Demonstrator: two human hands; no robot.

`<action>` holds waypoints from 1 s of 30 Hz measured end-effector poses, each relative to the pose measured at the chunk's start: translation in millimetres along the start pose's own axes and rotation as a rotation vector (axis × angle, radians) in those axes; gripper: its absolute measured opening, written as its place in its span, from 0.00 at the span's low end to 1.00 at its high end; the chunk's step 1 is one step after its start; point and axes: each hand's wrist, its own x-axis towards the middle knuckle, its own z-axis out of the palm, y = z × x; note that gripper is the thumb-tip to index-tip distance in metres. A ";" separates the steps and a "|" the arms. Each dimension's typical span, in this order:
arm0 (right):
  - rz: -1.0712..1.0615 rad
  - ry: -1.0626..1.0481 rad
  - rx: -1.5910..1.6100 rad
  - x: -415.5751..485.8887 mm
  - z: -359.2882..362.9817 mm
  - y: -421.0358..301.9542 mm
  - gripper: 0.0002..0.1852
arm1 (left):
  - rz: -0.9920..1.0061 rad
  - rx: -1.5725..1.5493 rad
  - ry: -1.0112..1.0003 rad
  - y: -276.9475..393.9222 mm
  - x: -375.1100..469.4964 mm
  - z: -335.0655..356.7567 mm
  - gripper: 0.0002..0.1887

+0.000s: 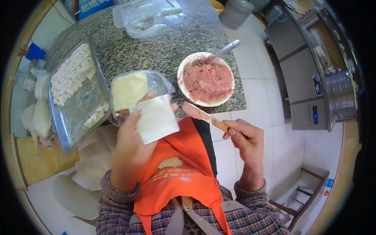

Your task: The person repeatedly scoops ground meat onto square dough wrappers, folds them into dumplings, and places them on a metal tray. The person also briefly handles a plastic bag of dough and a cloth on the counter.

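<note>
On the palm of my left hand (132, 135) lies a square dough wrapper (158, 119), with my thumb at its left edge. My right hand (245, 136) grips a flat wooden spatula stick (216, 122) whose tip carries some raw minced meat (191, 111). Beyond both hands stands a white bowl (180, 85) of pink minced meat (207, 80), a metal spoon (226, 48) resting in it. A stack of yellowish wrappers (130, 89) sits in a plastic-lined container just behind my left hand. Further left, a metal tray (77, 113) holds many folded dumplings (72, 73).
The speckled stone table (117, 44) ends in a corner beside the bowl. Plastic lids and a clear bag (144, 23) lie at its far side. A gas cylinder (236, 13) stands behind it, a steel counter fridge (293, 55) to the right, a pale chair (73, 196) at lower left.
</note>
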 end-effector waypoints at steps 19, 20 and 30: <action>-0.133 -0.319 -0.022 5.8 49.6 -18.7 0.23 | 0.951 1.543 -0.156 20.3 -19.4 -15.3 0.05; -0.131 -0.319 -0.025 6.1 50.1 -17.8 0.22 | 1.109 1.633 -0.135 31.3 -22.3 -22.0 0.08; -0.053 -0.168 -0.009 7.3 26.6 -2.5 0.23 | 0.605 2.489 0.013 183.3 -67.9 -116.4 0.18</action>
